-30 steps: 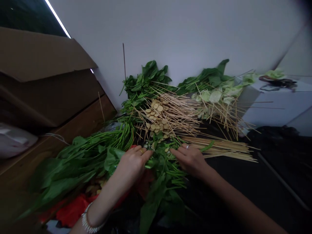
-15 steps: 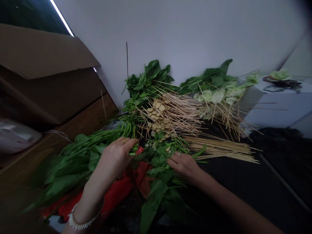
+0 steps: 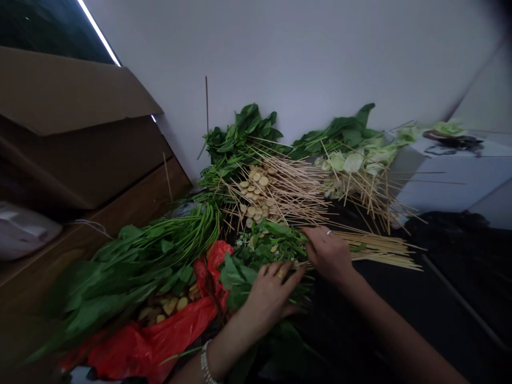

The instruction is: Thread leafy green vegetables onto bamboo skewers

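Note:
My left hand (image 3: pixel 274 288), with a ring and a beaded bracelet, lies over leafy greens (image 3: pixel 236 277) at the lower centre, its fingers spread. Just to the right, my right hand (image 3: pixel 328 250) has its fingers curled at the stem end of the same greens; what they grip is hidden. Behind it, a bundle of bare wooden skewers (image 3: pixel 384 248) reaches rightward. Skewers with round pale slices (image 3: pixel 258 181) are piled beyond both hands. A red plastic bag (image 3: pixel 160 336) holding more slices lies left of my left hand, below long-stemmed greens (image 3: pixel 160 245).
A cardboard box (image 3: pixel 72 144) stands at the left near a whitish container (image 3: pixel 26 229). Leafy bunches (image 3: pixel 252 128) lean on the wall, with skewered pale cabbage leaves (image 3: pixel 352 160) to the right. Black plastic (image 3: pixel 452 229) lies at far right.
My left hand has moved right and down from the long-stemmed greens onto the central leaves, uncovering the red bag and slices. My right hand has shifted right and slightly up.

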